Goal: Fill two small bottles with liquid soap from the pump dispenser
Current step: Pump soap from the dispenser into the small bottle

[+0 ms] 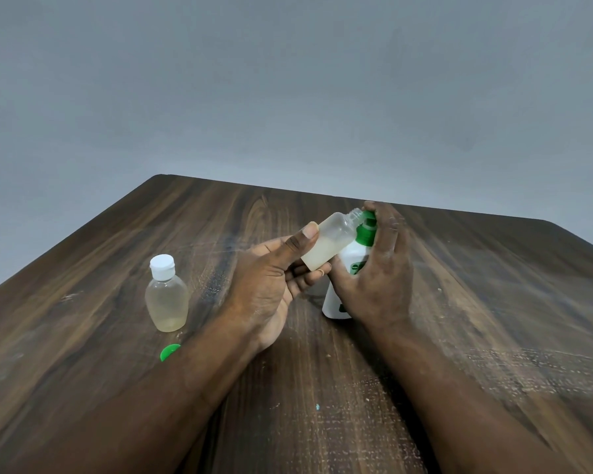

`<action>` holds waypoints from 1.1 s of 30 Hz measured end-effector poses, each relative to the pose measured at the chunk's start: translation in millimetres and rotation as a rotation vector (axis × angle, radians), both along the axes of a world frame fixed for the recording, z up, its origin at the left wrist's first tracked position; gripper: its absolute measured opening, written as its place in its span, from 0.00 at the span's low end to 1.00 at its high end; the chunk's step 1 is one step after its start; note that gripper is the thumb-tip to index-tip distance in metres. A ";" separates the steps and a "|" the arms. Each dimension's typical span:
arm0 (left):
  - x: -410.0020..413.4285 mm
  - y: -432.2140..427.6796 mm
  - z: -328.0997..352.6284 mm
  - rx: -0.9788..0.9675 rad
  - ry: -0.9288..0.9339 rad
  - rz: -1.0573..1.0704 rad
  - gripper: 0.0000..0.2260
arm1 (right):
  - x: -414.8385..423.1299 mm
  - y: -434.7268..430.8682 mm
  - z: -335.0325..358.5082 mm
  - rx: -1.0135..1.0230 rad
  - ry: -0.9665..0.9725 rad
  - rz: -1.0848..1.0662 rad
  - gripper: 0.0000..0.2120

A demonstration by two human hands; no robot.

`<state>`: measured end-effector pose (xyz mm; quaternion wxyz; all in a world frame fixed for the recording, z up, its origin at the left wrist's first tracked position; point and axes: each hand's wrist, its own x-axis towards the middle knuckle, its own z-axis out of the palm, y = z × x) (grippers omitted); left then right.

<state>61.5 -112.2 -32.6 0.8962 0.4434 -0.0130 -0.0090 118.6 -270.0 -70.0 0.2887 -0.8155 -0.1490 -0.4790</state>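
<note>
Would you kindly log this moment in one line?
left hand: holds uncapped bottle at pump head | right hand: grips pump dispenser | capped bottle: upright, table | green cap: table

L hand (271,285): palm faced up, thumb + fingers pinched.
R hand (380,265): back faced up, fingers curled in grip.

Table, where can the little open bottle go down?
Bare table lies right of the right hand, along the far edge, and left of the capped bottle and green cap. Crowded: the middle, where the left hand holds the open bottle at the soap dispenser.
</note>
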 end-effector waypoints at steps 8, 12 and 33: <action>2.1 1.4 0.2 -0.018 -0.008 -0.011 0.23 | 2.9 0.7 4.5 0.004 -0.004 0.041 0.39; 2.3 -0.3 -0.8 -0.024 -0.008 -0.022 0.23 | 2.2 0.7 3.3 0.022 -0.007 0.034 0.39; 3.3 0.2 -1.0 -0.022 -0.005 -0.004 0.24 | -0.2 4.0 2.5 0.022 0.007 0.000 0.39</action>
